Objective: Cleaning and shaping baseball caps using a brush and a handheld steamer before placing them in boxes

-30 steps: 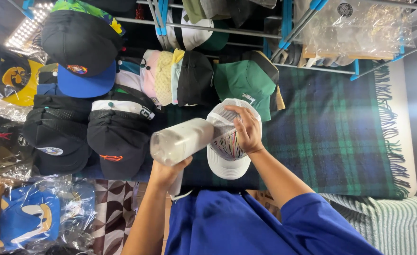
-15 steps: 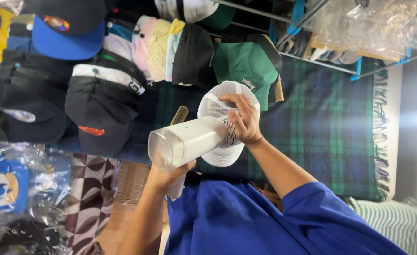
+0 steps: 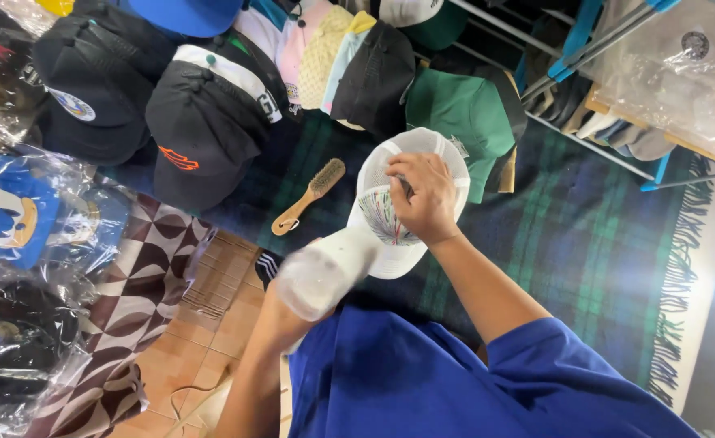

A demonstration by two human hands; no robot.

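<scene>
My right hand [image 3: 424, 199] grips a white mesh-backed cap [image 3: 398, 203] with a colourful striped front panel, fingers pinching its crown. My left hand [image 3: 280, 312] holds a white cylindrical handheld device [image 3: 325, 272], blurred by motion, with its far end pointing at the cap's brim. The hand itself is mostly hidden behind the device. Both sleeves are blue. A wooden brush [image 3: 309, 196] lies on the plaid blanket [image 3: 584, 235] just left of the cap.
Rows of caps lie beyond: a green one [image 3: 463, 113], black ones [image 3: 203, 130], pastel ones [image 3: 325, 49]. Plastic-wrapped items [image 3: 25, 219] sit at left. A rack with blue fittings [image 3: 584, 40] holds bagged goods at top right. A patterned mat [image 3: 155, 276] covers the tiled floor.
The view has swung down and left, showing more floor and the whole brush. The white device dropped lower and is now blurred; my right hand still holds the cap.
</scene>
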